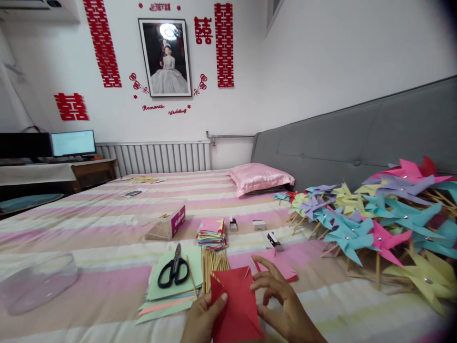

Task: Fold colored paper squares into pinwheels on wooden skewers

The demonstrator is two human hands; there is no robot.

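A square sheet of red paper, with slits running in from its corners, is held up close in front of me. My left hand pinches its left edge, thumb on top. At the right edge is my right hand, its curved fingers apart and the fingertips at or just touching the paper. Just beyond lie a bundle of thin wooden sticks and black-handled scissors, which rest on a stack of green and other coloured paper. Pink paper squares lie behind my right hand.
Many finished paper pinwheels are heaped at the right by the grey headboard. Farther off are a stack of small coloured papers, a clear-topped box, small boxes and a pink pillow. A clear plastic container stands at left.
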